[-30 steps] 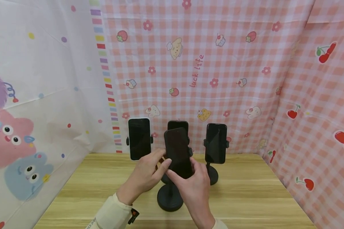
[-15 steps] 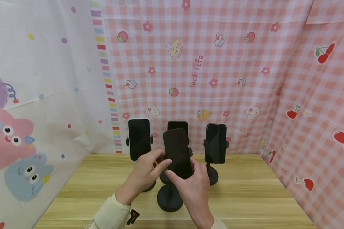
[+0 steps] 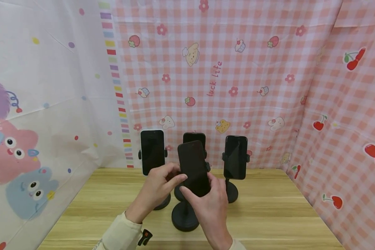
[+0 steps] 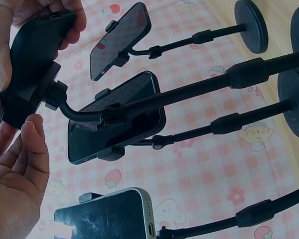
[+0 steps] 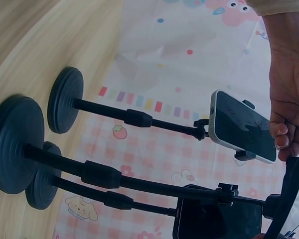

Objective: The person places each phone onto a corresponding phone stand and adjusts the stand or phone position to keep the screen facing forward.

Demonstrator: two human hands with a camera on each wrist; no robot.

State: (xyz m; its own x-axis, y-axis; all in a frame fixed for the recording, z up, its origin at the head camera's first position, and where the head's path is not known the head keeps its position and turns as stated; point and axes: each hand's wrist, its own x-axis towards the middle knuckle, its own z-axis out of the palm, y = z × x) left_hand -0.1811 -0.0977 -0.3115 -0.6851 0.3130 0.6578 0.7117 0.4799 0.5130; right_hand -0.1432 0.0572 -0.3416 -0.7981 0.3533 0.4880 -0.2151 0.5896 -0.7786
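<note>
My right hand [image 3: 210, 205] grips the lower part of a black smartphone [image 3: 193, 166], thumb across its front and fingers round the right edge. The phone tilts left in front of a black desk stand with a round base [image 3: 185, 217]. My left hand [image 3: 157, 184] is at the phone's left edge, thumb at the front and fingers partly hidden behind. In the left wrist view, its fingers [image 4: 32, 142] curl at the end of the stand's phone clamp [image 4: 35, 94], behind the phone. The right wrist view shows the left hand's curled fingertips [image 5: 284, 139] at the clamp's end.
Behind stand three phones in black stands: a white-edged phone [image 3: 152, 152] left, a partly hidden black phone [image 3: 194, 137] in the middle and another black phone [image 3: 235, 156] right. A small black buckle-like piece [image 3: 145, 237] is beside the left sleeve. Patterned cloth [image 3: 231, 69] backs the wooden table [image 3: 268, 208].
The held phone has shifted slightly left, and the left hand and forearm have eased a little left too. The right hand keeps its grip, and the stands behind stay put.
</note>
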